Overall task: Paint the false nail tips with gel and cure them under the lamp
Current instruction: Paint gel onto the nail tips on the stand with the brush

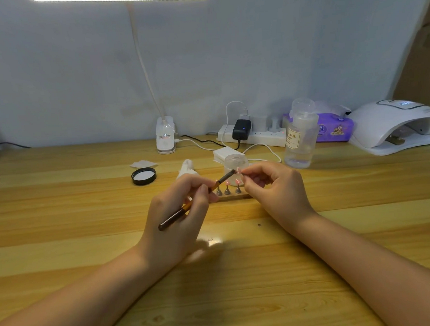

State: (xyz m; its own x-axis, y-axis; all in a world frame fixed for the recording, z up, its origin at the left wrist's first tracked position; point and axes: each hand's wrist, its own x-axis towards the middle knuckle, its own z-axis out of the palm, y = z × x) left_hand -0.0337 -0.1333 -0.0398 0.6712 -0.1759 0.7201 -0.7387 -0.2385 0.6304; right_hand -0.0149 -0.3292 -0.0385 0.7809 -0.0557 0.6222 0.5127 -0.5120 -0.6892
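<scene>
The painting step is judged to be in hand: a slim brush (198, 198), dark at its end with an amber band along the shaft, is gripped like a pen in the left hand (179, 209), and its bristle end is brought against a small pink nail tip (238, 171) that is pinched between the curled fingers of the right hand (272, 187). Just beyond and between the hands, a pale wooden block (233, 197) is seen on the counter (88, 244), with small conical metal stands on it; two more pink tips (237, 181) are carried on them. A clear, round jar (235, 165) stands just behind the block, its black lid (143, 176) lying off to the left of the left hand. The glossy white domed lamp (394, 126) sits well apart, far to the right of the right hand. Next, a light, even stroke over the curved tip is called for, then its return to a stand before curing.
</scene>
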